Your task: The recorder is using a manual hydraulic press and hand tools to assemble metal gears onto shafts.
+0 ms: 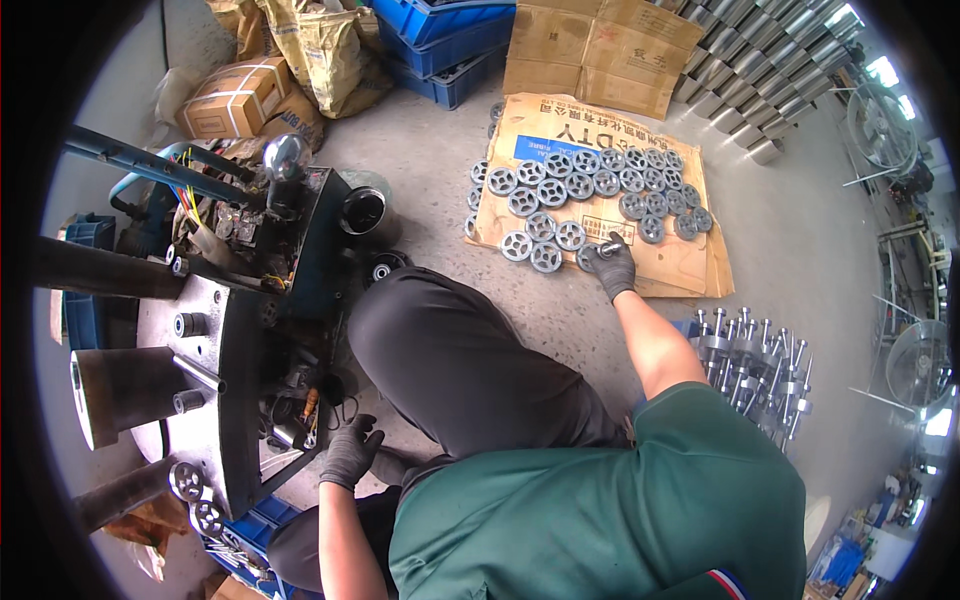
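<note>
My right hand [613, 270], in a dark grey glove, reaches out over a flattened cardboard sheet [655, 275]. Its fingers close on a small spoked metal wheel [586, 258] at the near edge of a group of similar wheels. A shiny round metal part shows at the fingertips; whether it belongs to that wheel I cannot tell. My left hand [350, 452], gloved too, hangs beside the machine's metal plate [232, 400] near my knee. Its fingers are loosely apart and nothing shows in them.
Several metal parts with upright rods [755, 365] stand at right. Stacked metal cylinders [750, 70] fill the far right. Blue crates [445, 85], sacks [325, 60] and a strapped carton [235, 98] lie at the back. A black-mouthed can [365, 212] stands beside the machine.
</note>
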Available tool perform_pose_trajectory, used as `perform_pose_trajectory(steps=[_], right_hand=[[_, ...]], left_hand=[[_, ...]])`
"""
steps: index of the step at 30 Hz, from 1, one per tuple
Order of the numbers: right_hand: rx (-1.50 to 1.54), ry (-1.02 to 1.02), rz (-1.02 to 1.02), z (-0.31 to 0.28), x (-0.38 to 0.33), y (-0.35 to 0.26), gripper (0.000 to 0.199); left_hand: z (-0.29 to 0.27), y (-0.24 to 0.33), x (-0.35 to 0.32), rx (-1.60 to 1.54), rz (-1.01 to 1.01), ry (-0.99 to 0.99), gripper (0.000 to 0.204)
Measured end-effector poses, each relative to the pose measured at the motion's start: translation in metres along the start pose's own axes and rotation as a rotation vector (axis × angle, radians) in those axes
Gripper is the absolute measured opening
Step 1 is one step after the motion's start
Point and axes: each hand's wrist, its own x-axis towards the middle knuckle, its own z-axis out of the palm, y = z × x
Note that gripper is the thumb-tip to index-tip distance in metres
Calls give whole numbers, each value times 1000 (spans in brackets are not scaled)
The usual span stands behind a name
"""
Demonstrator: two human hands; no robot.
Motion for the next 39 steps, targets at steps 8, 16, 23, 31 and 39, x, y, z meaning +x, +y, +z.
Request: perform_pose_trajectory(steps=[8, 16, 23, 31, 39], right_hand=[[-929, 329, 140, -27, 33, 25, 78], [-1381, 127, 119, 44, -11, -48, 49], [-1445, -21, 28, 93, -31, -62, 58], [-1471, -217, -117, 68, -22, -60, 59], [-1450, -453, 47, 104, -47, -94, 54]], left_hand=[[10, 11, 12, -23, -27, -19, 42], [3, 0, 4, -15, -70, -2, 42], [3, 6, 8, 21, -43, 39, 43], [-2, 17, 7, 55, 21, 30, 43], [-21, 32, -7, 105, 101, 130, 41]])
